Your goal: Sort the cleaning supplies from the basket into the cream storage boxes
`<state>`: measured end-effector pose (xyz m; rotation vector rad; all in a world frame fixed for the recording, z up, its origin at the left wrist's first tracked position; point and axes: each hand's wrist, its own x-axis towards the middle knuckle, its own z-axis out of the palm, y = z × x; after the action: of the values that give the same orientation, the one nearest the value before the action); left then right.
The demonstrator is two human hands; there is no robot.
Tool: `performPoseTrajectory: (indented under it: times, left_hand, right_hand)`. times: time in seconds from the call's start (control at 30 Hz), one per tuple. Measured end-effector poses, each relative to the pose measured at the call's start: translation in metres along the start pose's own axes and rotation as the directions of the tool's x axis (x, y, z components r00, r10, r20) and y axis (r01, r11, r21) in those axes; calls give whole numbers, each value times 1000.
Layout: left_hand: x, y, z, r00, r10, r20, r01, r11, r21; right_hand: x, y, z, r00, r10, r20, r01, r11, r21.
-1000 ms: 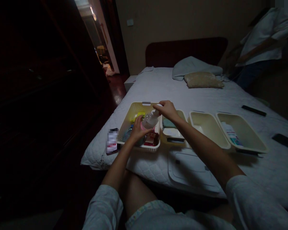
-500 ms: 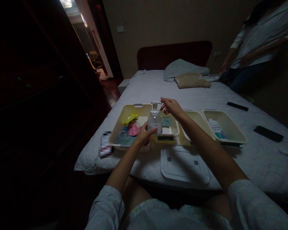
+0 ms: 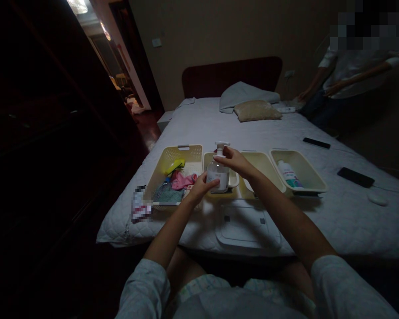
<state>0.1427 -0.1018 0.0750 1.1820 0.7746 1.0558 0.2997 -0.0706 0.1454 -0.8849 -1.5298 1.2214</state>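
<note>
A clear pump bottle with a white pump top is held upright above the front of the second bin, whose contents are largely hidden by it and cannot be told. The bottle's lower body is clasped by the left hand, its fingers curled round the side and the thumb laid across the front; the collar under the pump is gripped by the right hand, with fingers and thumb bent about it. In the perforated basket to the left, a yellow item, a pink cloth and a grey-green cloth are heaped together. The third bin is partly covered by the right forearm. In the fourth bin, a white bottle is laid aslant. A white lid is placed flat on the bed, just in front of the bins.
</note>
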Motion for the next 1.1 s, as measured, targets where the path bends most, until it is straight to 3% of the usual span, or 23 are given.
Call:
performPoseTrajectory:
  times: [0.27,0.63,0.93,1.1]
  left_hand:
    - [-11,1,-2,994,-48,94,64,982,-176]
    - [-9,-1,9,990,-132,43,136,987,-91]
    - [-3,-9,9,998,-35,50,38,997,-63]
    - [-5,-12,8,1000,10,-15,-10,1000,17]
  right_hand:
    - [-12,-1,-20,996,44,-75,-32,986,162]
    - [-18,0,-22,998,54,-20,-49,979,198]
    - [-15,3,-21,999,50,1,-50,986,160]
    - [-13,8,-25,995,97,16,-97,995,5]
